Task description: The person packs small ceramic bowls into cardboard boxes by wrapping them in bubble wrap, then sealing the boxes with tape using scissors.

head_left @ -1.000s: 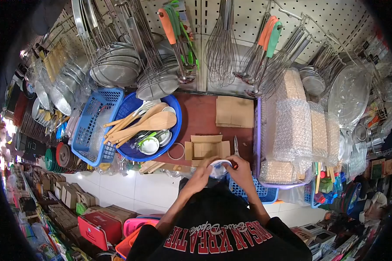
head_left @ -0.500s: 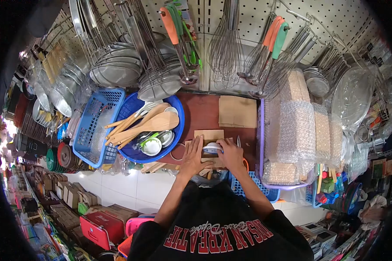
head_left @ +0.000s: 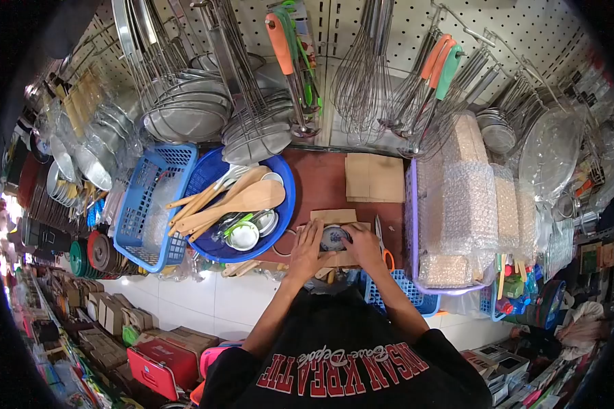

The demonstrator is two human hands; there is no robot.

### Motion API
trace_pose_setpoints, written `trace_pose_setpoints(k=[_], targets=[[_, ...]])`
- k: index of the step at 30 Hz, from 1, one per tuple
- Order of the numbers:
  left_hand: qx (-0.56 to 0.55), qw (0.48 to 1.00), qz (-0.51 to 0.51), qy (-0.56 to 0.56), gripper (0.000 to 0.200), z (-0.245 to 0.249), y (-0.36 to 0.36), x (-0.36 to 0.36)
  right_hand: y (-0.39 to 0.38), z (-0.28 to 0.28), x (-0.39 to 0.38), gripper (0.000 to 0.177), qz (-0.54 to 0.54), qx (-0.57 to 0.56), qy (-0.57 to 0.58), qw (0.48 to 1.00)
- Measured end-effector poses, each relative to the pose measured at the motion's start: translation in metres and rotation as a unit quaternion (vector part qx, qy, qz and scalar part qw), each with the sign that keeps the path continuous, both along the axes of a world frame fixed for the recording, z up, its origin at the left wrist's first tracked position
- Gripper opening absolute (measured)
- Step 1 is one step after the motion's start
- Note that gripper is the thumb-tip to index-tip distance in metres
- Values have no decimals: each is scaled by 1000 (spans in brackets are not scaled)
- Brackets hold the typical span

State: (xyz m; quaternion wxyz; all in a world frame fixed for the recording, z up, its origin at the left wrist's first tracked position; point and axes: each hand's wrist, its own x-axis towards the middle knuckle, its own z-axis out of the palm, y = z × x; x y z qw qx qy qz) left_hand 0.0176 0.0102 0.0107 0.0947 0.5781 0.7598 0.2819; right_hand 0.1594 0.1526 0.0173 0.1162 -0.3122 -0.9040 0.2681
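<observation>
A small white bowl (head_left: 334, 238) with a blue pattern sits on a piece of brown cardboard (head_left: 333, 217), between my two hands. My right hand (head_left: 363, 244) grips the bowl's right side, its fingertips on the rim. My left hand (head_left: 307, 247) lies stretched over the left part of the cardboard, fingers extended beside the bowl. Part of the cardboard is hidden under both hands. Close to my right hand are scissors (head_left: 387, 258) with orange handles.
At left, a blue basin (head_left: 288, 211) holds wooden spatulas and small bowls, beside a blue basket (head_left: 131, 225). A cardboard stack (head_left: 374, 178) lies behind. To the right, a purple basket (head_left: 412, 225) holds bubble-wrapped packs. Whisks (head_left: 363, 95) and strainers (head_left: 187, 116) hang above.
The bowl has turned from nearly edge-on so its patterned face shows more. My right hand has shifted slightly with it; my left hand stays on the cardboard. The whole view has moved a little.
</observation>
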Motion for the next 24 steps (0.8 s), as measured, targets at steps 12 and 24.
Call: trace_pose_setpoints(k=[12,24], targets=[[39,988,149,-32,80,14,-8,9,-26,-11,38,39,-226,-196,218,929],[89,951,56,-290,88,-15,-20,12,-24,-19,41,47,-131,-148,200,960]])
